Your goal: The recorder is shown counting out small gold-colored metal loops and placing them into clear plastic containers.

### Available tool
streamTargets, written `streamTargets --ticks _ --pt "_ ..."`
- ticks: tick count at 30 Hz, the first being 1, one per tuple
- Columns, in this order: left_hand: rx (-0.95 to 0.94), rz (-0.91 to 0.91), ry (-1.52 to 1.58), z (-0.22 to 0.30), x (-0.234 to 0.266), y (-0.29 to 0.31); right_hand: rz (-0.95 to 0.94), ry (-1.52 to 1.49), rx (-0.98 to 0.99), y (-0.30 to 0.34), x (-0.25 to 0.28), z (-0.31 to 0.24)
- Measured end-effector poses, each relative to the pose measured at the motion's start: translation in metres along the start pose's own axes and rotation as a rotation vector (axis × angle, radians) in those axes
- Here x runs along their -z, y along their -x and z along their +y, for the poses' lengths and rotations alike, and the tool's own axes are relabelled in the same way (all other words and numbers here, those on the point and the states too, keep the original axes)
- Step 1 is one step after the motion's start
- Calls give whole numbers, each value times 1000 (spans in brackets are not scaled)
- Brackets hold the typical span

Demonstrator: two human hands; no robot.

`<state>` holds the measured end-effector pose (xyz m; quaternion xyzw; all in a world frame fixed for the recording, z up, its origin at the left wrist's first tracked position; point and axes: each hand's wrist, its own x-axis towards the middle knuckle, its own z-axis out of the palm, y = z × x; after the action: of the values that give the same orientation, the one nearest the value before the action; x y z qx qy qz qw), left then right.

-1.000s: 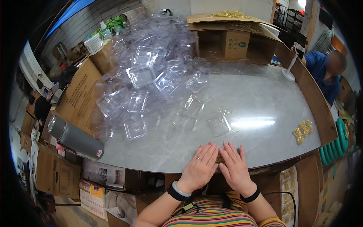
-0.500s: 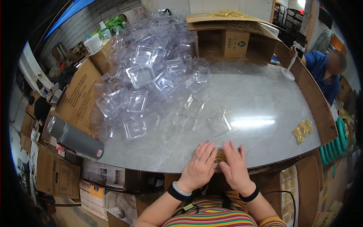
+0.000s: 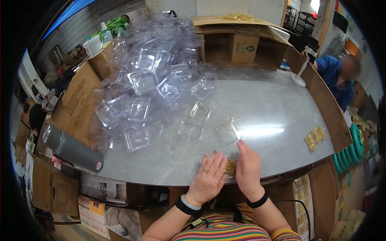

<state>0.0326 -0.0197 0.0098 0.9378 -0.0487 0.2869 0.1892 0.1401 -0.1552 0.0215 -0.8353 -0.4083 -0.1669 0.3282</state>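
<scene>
A small bundle of thin gold-coloured wire pieces lies at the table's near edge, between my two hands. My left hand rests flat along its left side, fingers stretched out, seemingly touching it. On the other side my right hand stands on edge, open, with its fingers straight and close together. Neither hand is closed round the bundle. Just ahead, a few loose gold wire pieces lie on and by a clear plastic box. Another gold wire bundle sits at the right of the table.
A big heap of clear plastic boxes covers the left of the grey table. A grey bottle lies tilted at the left edge. Cardboard boxes stand behind; a white stand is by the right cardboard wall. Beyond it sits a person.
My right hand has turned onto its edge and moved slightly away from my left, showing more of the bundle. The whole view has shifted a little.
</scene>
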Motion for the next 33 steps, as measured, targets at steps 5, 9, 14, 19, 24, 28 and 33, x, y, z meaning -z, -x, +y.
streamTargets --ticks 5,9,14,19,24,28,33 --pt "-20 -32 -35 -3 -1 2 4 -87 -81 -3 -3 -3" --pt "-23 -53 -2 -5 -3 3 -117 -357 -383 0 2 11" --pt "-5 -82 207 -9 5 2 -108 -517 -617 4 10 20" --pt "21 -60 321 -14 3 8 147 -502 -796 26 40 56" --pt "1 -72 321 -17 3 10 377 -393 -948 47 90 133" --pt "-7 -87 299 -15 0 9 522 -229 -1029 67 126 199" --pt "0 -102 246 -14 0 9 602 -310 -1152 69 150 231"
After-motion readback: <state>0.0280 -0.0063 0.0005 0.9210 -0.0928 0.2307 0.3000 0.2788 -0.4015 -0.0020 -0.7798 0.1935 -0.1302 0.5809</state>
